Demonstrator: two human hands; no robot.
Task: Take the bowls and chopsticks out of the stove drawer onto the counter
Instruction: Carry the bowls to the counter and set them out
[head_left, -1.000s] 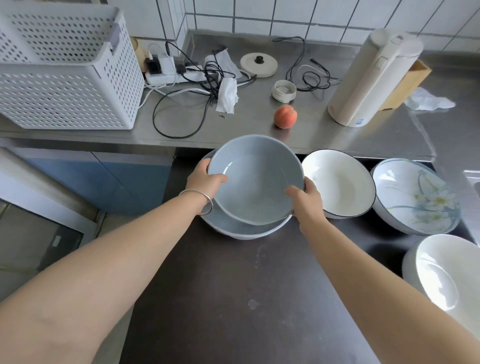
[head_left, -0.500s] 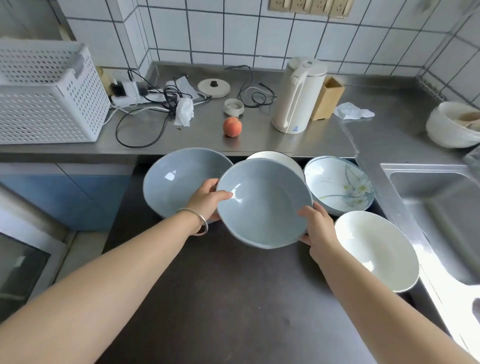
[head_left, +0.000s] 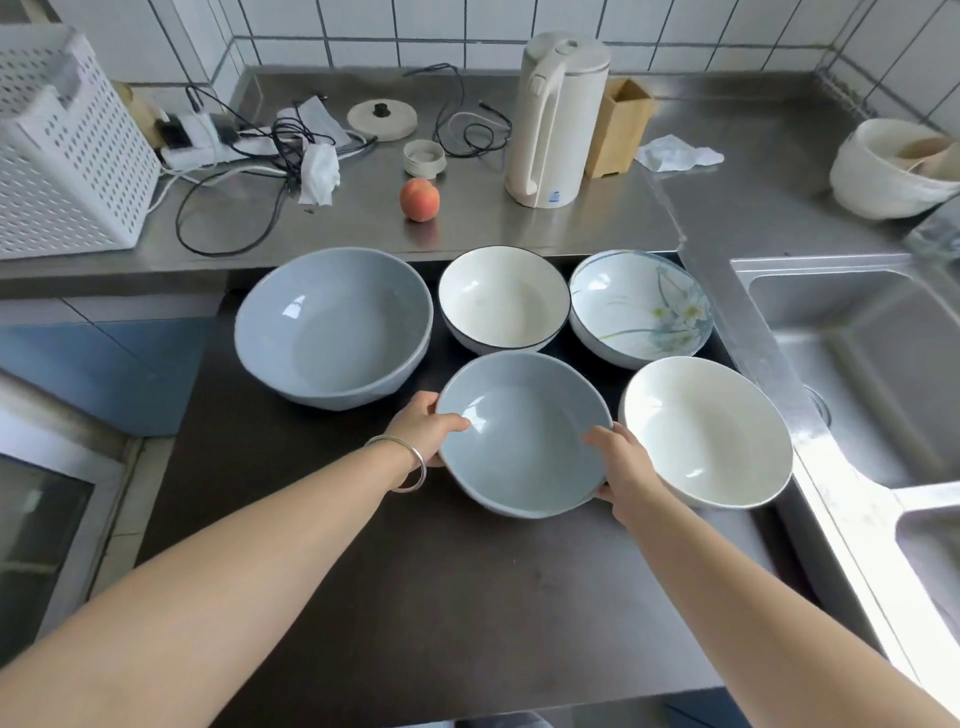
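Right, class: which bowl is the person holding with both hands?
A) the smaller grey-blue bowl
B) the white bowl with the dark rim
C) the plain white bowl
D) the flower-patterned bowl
A: the left hand and right hand grip opposite rims of the smaller grey-blue bowl; no hand touches the others.

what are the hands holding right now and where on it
The smaller grey-blue bowl, gripped at its rim: left hand on the left edge, right hand on the right.
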